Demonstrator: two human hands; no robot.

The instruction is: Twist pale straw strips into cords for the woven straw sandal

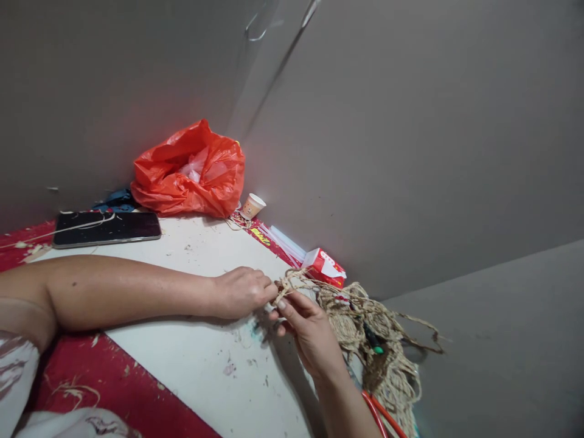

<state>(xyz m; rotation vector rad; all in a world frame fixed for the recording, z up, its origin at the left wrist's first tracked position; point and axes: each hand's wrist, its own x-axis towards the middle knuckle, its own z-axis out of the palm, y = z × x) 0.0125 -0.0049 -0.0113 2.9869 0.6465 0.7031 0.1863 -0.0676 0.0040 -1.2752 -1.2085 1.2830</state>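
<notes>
Left hand [244, 293] and right hand [314, 334], both pinched on straw cord [285, 286].

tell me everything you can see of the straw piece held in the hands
The straw piece is pale tan and rough, apparently dry plant fibre, knotted or braided; I can't tell which. The left hand and the right hand grip it over the white tabletop; loose strands seem to trail rightward across the straw pile.

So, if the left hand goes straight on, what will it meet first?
Past the plant-fibre strands that the left hand pinches, most likely the right hand, though depth is unclear.
</notes>
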